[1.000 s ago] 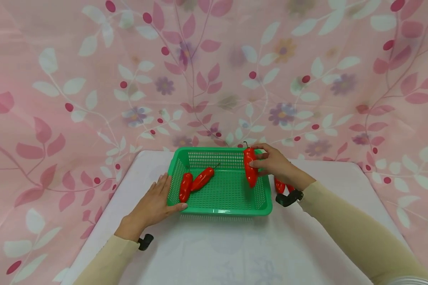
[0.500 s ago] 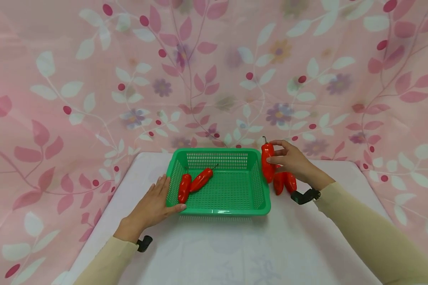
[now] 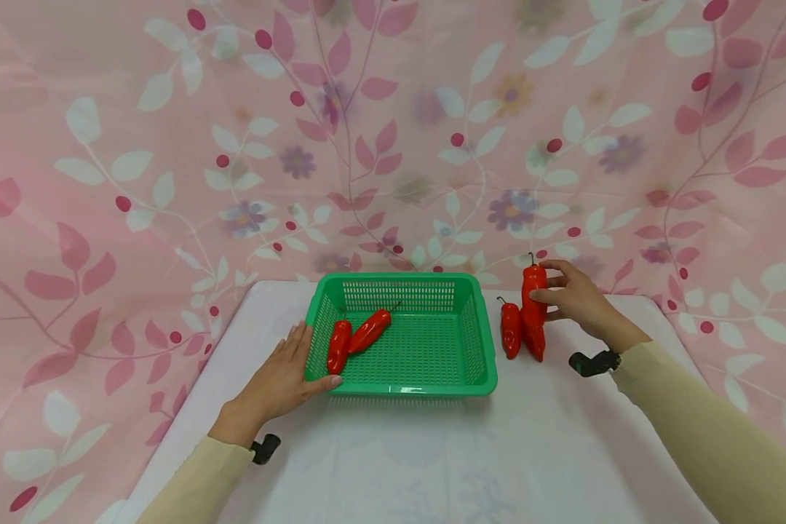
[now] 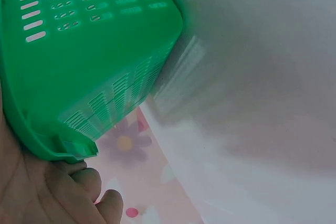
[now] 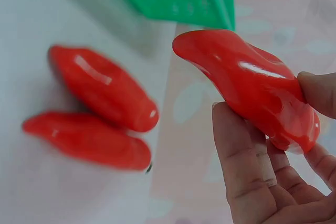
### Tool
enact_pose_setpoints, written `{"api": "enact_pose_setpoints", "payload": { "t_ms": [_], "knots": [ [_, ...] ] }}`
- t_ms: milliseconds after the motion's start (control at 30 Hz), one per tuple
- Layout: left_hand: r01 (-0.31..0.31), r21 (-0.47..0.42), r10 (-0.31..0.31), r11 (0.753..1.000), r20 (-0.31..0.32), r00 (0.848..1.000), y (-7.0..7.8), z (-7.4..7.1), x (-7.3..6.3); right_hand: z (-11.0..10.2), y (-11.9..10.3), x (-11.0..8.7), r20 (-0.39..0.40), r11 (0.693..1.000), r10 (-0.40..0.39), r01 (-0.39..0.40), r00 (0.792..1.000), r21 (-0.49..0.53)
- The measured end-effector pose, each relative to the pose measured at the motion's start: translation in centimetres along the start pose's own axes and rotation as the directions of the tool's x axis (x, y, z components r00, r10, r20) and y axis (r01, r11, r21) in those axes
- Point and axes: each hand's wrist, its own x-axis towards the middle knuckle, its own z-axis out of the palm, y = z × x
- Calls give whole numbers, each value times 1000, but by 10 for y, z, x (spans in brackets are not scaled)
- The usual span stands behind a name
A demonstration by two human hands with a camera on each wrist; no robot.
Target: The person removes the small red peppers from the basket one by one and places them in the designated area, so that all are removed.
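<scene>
My right hand [image 3: 579,302] pinches a red chili pepper [image 3: 533,280] between thumb and fingers, its stem pointing up. In the right wrist view the held pepper [image 5: 252,77] is above two more red peppers, one upper [image 5: 105,87] and one lower [image 5: 89,140], lying side by side on the table. Left of it stands a green plastic basket [image 3: 406,391]. My left hand [image 3: 278,378] rests against the basket's left side, fingers straight and thumb over the front-left rim. Inside the basket, on the left, lie two red peppers, one nearer the wall [image 3: 339,348] and one slanted [image 3: 370,331].
A white cloth covers the table [image 3: 393,466]. Behind it hangs a pink flowered curtain [image 3: 406,145]. The basket's right wall stands between the loose peppers and those inside. A black wrist camera [image 3: 592,362] sits on the right wrist.
My right hand has carried the held pepper from over the basket's right side out to the right, in front of the loose peppers. The left hand has stayed at the basket.
</scene>
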Motion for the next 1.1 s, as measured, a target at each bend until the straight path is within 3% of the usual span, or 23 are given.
{"api": "enact_pose_setpoints", "payload": {
  "t_ms": [300,500,767,1100],
  "knots": [
    [9,-15,-9,1000,-1,1000,0,1,1,-18,31,-4,-23,995,10,-12,1000,-102],
    [27,-24,-27,999,13,1000,0,1,1,-24,55,-5,-31,986,74,-78,997,-147],
    [24,-33,-24,999,9,1000,0,1,0,-24,76,1,-31,967,174,-177,984,-183],
    [29,-44,-29,999,6,1000,0,2,1,-17,90,5,-28,953,210,-211,977,-217]
  ]
}}
